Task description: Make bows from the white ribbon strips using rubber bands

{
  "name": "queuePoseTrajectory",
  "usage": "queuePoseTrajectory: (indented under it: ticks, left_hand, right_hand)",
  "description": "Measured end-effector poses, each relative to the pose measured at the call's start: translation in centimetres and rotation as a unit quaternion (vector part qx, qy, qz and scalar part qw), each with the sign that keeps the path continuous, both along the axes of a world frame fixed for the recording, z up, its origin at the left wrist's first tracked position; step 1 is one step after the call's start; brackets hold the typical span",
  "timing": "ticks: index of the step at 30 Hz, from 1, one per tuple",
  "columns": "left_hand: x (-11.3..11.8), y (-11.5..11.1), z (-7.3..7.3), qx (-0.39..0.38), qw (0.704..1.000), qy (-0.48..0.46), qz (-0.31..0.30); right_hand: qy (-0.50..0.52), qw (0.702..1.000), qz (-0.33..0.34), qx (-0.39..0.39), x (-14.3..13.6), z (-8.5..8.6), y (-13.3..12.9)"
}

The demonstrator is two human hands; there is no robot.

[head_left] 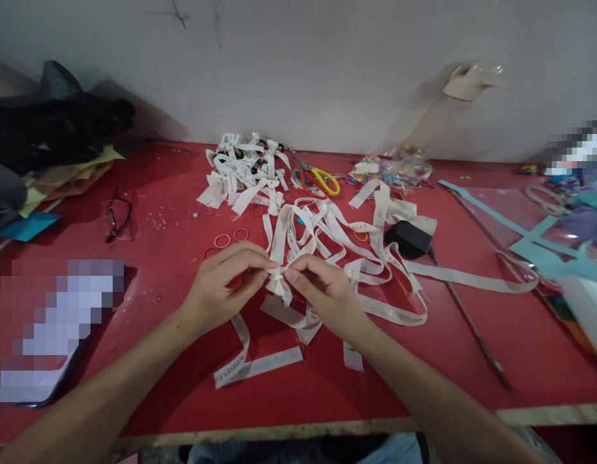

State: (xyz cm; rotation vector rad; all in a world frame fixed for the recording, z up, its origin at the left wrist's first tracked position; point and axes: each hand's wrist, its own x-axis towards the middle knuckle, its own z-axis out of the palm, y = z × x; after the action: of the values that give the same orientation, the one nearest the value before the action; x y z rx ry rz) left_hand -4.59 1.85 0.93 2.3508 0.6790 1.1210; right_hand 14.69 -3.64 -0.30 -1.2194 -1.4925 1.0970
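My left hand (230,280) and my right hand (327,290) meet near the middle of the red table. Between their fingertips they pinch a small gathered white ribbon bow (279,283), one hand on each side. Just beyond the hands lies a loose tangle of printed white ribbon (327,232). A cut strip with dark lettering (259,367) rests nearer the front edge, below the bow. Small elastic bands, a pink one (221,241) among them, lie beside my left hand. A pile of finished-looking ribbon bows (240,167) sits farther back.
Yellow- and red-handled scissors (326,181) lie behind the ribbon. A black block (408,239) and a thin rod (472,328) are on the right, near blue strips (496,216). Eyeglasses (118,216) and a black bag (51,129) are left. A wall (298,77) stands behind.
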Motion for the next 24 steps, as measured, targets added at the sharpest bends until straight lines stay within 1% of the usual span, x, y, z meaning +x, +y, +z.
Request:
queuePoseTrajectory:
  ticks: [3, 6, 9, 14, 19, 24]
  left_hand:
    - [0.09, -0.11, 0.06, -0.009, 1.000, -0.012, 0.003]
    - [0.23, -0.22, 0.10, -0.013, 0.999, -0.020, 0.028]
    - [0.29, -0.32, 0.18, -0.016, 0.999, -0.025, 0.037]
    - [0.23, -0.30, 0.35, -0.029, 0.998, -0.022, 0.046]
    - [0.27, -0.08, 0.14, -0.046, 0.998, -0.032, 0.025]
    - [0.37, 0.00, 0.01, -0.062, 0.997, -0.044, -0.005]
  right_hand:
    - [-0.002, 1.000, 0.011, -0.003, -0.05, 0.12, -0.03]
    - [-0.008, 0.999, 0.037, -0.003, -0.12, 0.26, -0.02]
    - [-0.009, 0.998, 0.060, 0.007, -0.18, 0.34, -0.02]
    - [-0.033, 0.997, 0.063, 0.008, -0.12, 0.39, -0.04]
    - [-0.047, 0.998, 0.028, 0.029, -0.05, 0.28, 0.15]
    - [-0.047, 0.995, 0.072, 0.046, -0.03, 0.29, 0.12]
